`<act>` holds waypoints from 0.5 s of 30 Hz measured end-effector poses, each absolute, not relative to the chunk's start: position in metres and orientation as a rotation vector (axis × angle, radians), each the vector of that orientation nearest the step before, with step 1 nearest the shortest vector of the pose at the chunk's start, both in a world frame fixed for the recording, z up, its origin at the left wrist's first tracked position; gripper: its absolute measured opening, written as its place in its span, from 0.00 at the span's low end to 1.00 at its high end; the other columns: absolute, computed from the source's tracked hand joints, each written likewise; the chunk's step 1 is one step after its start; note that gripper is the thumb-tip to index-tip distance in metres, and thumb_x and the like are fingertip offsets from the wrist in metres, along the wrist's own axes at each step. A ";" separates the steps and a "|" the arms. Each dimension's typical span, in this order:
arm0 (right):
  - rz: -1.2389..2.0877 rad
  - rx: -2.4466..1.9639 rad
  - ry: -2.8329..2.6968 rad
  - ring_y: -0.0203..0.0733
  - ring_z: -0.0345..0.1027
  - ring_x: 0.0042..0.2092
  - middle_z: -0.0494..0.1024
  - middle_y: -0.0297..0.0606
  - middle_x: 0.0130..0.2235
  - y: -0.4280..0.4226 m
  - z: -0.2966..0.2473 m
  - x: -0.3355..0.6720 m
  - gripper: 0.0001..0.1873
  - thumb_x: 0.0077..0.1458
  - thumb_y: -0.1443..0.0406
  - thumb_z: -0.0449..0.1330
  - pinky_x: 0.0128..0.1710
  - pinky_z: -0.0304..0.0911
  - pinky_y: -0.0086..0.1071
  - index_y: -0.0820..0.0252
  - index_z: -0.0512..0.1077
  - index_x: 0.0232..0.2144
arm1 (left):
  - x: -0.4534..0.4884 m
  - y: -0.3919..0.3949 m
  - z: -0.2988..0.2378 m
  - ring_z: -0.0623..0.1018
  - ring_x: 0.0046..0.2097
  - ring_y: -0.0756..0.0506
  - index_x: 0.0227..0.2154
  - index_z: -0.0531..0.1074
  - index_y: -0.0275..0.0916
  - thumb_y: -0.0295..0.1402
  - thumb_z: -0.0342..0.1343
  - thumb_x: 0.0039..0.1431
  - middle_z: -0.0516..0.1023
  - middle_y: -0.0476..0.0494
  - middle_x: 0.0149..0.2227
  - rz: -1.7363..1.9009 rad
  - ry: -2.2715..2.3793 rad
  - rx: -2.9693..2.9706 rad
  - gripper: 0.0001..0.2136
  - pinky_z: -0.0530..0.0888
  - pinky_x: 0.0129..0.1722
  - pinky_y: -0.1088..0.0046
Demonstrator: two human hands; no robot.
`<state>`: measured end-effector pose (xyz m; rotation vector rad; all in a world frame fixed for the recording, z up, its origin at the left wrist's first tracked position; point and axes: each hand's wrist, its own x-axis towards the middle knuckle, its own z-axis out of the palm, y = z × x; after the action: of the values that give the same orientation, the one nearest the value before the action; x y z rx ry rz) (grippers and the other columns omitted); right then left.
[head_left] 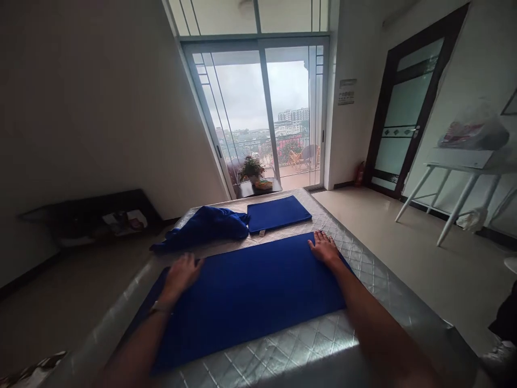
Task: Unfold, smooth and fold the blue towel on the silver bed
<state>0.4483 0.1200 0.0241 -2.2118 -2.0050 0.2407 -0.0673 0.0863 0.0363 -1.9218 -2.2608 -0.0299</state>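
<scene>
A blue cloth (258,293), spread flat in a long rectangle, lies on a table with a silvery quilted cover (278,350). My left hand (182,274) rests on its far left part, fingers stretched forward and a band round the wrist. On the far right corner lies my right hand (324,248), palm down with the fingers extended. Beyond the cloth sits a neatly folded blue cloth (278,214) with a small white tag on its near edge. Left of that is a crumpled blue cloth (210,225), heaped loosely and touching the folded one.
A small dark table (258,188) with a potted plant (251,168) stands by the sliding glass door (266,108). At the right, a stool-like stand (460,188) bears a white box and a plastic bag (472,129). A low dark shelf (100,215) is on the left.
</scene>
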 end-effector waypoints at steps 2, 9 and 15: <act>0.244 -2.205 -1.999 0.44 0.33 0.74 0.43 0.42 0.74 0.119 0.025 0.448 0.38 0.68 0.52 0.36 0.71 0.29 0.44 0.68 0.45 0.72 | -0.012 0.097 0.034 0.61 0.70 0.37 0.64 0.63 0.28 0.47 0.32 0.71 0.63 0.28 0.68 -0.095 -2.078 -2.231 0.32 0.59 0.67 0.58; 0.249 -2.210 -2.011 0.44 0.33 0.74 0.42 0.42 0.74 0.119 0.025 0.449 0.38 0.68 0.52 0.36 0.71 0.30 0.44 0.67 0.44 0.72 | 0.090 0.107 0.005 0.54 0.72 0.41 0.69 0.56 0.36 0.52 0.29 0.71 0.55 0.36 0.72 -0.213 -1.921 -2.518 0.34 0.52 0.70 0.56; 0.239 -2.211 -2.006 0.42 0.32 0.74 0.42 0.40 0.74 0.122 0.021 0.450 0.38 0.68 0.52 0.36 0.71 0.28 0.44 0.67 0.43 0.72 | 0.037 0.095 0.005 0.49 0.73 0.41 0.71 0.50 0.38 0.53 0.28 0.70 0.49 0.39 0.73 -0.124 -2.125 -2.402 0.35 0.49 0.71 0.55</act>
<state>0.4499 0.1219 0.0211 -2.2111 -2.0058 0.2393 0.0373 0.0950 0.0055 -2.4024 -2.1251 -0.1245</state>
